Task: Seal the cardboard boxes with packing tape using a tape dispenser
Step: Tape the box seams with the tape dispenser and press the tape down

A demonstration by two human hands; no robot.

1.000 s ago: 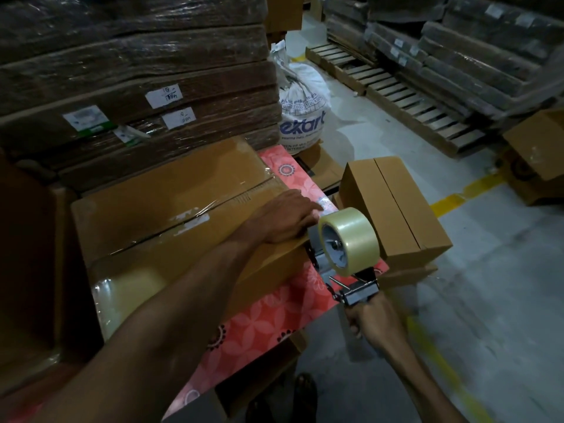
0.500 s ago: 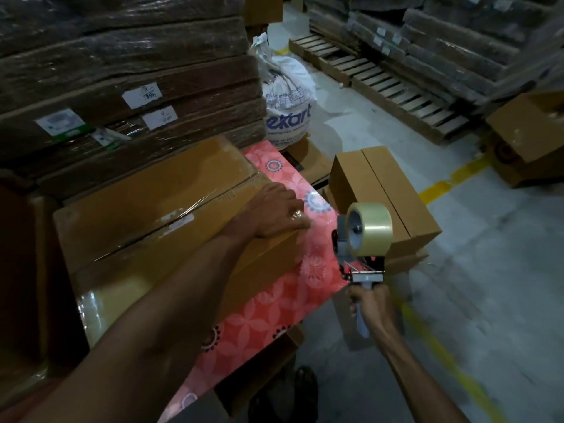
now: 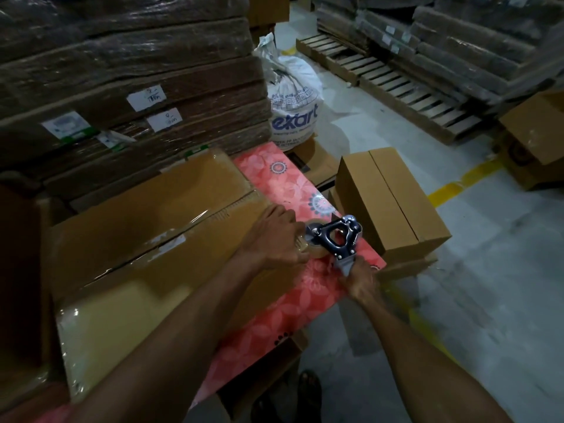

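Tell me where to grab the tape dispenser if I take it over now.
Grip the tape dispenser by its handle, from the near side, where the right hand now grips it. The handle points toward the wearer; the roll end faces the big box, crowded by the left hand.

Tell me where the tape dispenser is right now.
The black metal tape dispenser is right of centre in the head view, over the red floral table cover, gripped by the right hand beside the large cardboard box.
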